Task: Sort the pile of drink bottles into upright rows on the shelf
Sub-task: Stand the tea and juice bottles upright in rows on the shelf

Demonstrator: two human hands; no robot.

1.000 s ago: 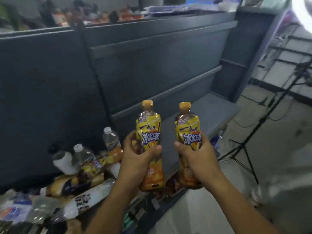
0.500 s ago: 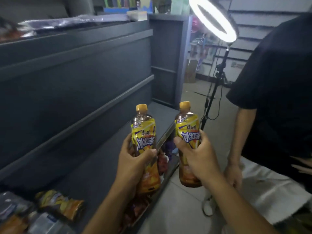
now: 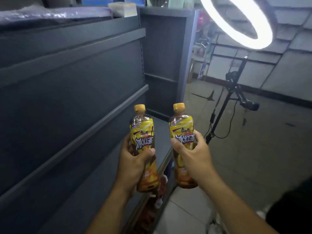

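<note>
Head: left hand grips left bottle, right hand right bottle, by shelf edge.

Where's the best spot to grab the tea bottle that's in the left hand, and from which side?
Around its middle, from the side, probably, as the left hand holds the left tea bottle. The body looks slimmer there under the wider shoulder, so fingers wrap round it. It stands upright, orange cap up, and a side hold leaves the bottom free to set on the shelf.
</note>
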